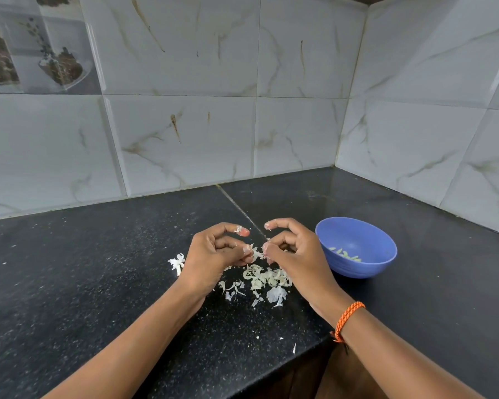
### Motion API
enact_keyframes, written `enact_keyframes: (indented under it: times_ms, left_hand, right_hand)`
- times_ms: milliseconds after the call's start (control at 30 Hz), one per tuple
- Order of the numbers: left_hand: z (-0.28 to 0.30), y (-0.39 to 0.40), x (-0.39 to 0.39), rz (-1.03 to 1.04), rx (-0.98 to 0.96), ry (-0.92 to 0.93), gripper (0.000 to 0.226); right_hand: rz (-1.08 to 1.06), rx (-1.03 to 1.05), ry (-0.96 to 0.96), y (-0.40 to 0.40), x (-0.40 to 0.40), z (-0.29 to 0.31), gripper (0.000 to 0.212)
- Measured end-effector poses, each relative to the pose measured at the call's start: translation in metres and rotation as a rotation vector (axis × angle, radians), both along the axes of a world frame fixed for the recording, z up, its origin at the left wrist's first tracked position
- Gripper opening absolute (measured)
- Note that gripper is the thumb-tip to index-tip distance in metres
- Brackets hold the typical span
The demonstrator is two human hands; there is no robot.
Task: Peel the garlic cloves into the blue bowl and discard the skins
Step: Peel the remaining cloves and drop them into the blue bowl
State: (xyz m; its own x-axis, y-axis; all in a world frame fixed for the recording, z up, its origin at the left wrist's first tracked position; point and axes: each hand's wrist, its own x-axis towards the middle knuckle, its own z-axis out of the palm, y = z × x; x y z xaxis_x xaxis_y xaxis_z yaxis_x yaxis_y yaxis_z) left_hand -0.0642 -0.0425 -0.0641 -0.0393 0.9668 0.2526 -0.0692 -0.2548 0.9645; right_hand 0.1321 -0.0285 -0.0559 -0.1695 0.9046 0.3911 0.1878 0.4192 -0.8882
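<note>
Left of centre, a torn skin scrap [177,262] lies on the bench [98,269] beside your left hand [213,251]. That hand's fingers [247,250] are curled and pinch a clove [257,252] at mid-frame; your right hand [293,251] pinches its other end, forefingers lifted. Keep the left grip firm and strip with the right thumb, letting flakes fall on the skins [264,280] piled just below. Then carry the bare clove right to the bowl [357,266], where peeled cloves [344,254] already lie.
</note>
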Motion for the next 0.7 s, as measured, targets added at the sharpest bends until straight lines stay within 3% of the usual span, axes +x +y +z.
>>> enact_keyframes:
  times_ms: [600, 700]
  left_hand:
    - [0.001, -0.001, -0.004, 0.005, -0.009, -0.001, 0.023]
    - [0.001, -0.001, -0.004, 0.008, -0.008, 0.002, 0.023]
  right_hand:
    - [0.132, -0.032, 0.044, 0.007, 0.003, -0.008, 0.053]
    - [0.028, 0.041, 0.03, 0.005, 0.005, -0.007, 0.037]
